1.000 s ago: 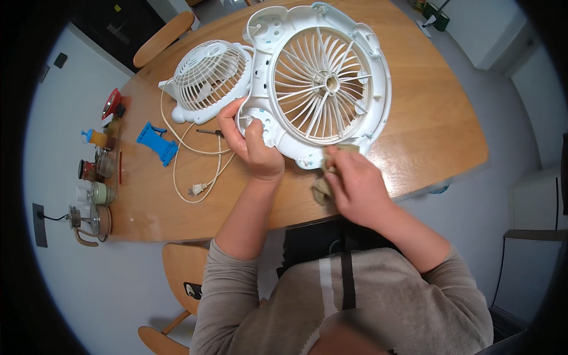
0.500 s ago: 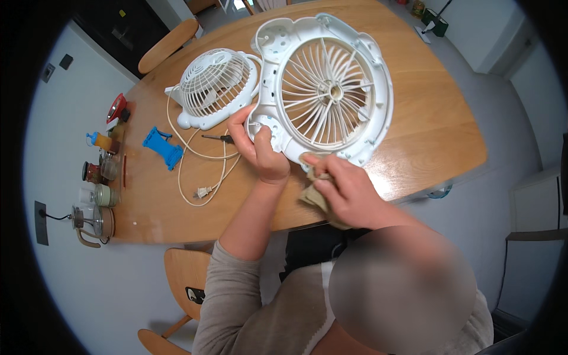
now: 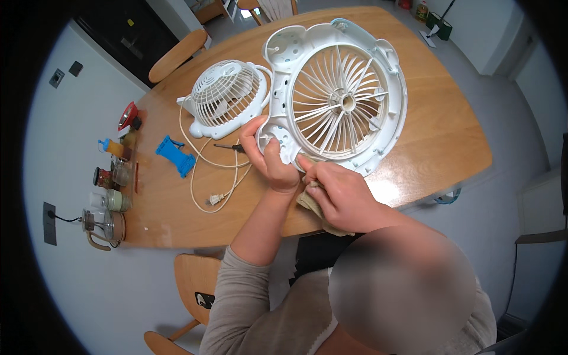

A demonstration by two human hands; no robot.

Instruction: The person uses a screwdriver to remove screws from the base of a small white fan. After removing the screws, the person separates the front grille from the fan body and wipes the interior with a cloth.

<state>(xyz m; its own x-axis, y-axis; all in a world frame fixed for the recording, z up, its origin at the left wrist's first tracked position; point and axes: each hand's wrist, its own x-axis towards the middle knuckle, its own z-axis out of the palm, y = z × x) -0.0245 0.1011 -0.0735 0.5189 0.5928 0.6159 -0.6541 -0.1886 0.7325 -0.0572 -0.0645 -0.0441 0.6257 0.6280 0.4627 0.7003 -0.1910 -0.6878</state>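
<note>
A white plastic fan grille cover with radiating ribs and a rounded outer frame is tilted up over the table, its inner side facing me. My left hand grips its lower-left lobe, thumb inside and fingers behind. At the cover's bottom edge, my right hand is closed around a beige cloth, fingertips pressed against the rim. To the left lies the rest of the white fan, with a domed cage and a pale power cord. A screwdriver rests just left of my left hand, partly hidden.
A blue plastic stand lies left of the cord. Several jars and an orange-filled bottle line the table's left edge, near a glass kettle. Wooden chairs stand at the near left and far left.
The whole view has shifted, so everything sits slightly lower and further right. My right hand with the cloth has moved a little left along the cover's rim, nearer my left hand.
</note>
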